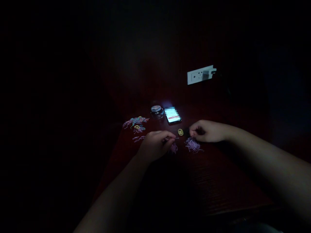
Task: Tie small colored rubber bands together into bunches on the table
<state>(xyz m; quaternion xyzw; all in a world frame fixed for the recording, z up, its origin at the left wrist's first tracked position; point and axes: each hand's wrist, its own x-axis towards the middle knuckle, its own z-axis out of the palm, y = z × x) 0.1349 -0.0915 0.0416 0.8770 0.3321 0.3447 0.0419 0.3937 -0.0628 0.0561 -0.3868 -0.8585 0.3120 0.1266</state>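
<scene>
My left hand (159, 144) is closed in a pinch, and a thin purple strand (177, 138) sticks out from its fingertips. Below those fingers, a small bunch of purple strands (174, 148) is partly hidden by the hand. My right hand (200, 131) is also pinched shut, just above a larger pile of purple strands (193, 145). What its fingertips hold, if anything, is too dark and small to make out. Between the two hands lies a small coiled yellow band (180, 132).
A lit phone (173, 116) lies beyond the hands, beside a lidded clear jar (157, 112). Mixed coloured bands (137, 121) are heaped at the dark red table's left edge, with loose purple strands (139, 138) nearer. A white socket panel (200, 75) is on the wall.
</scene>
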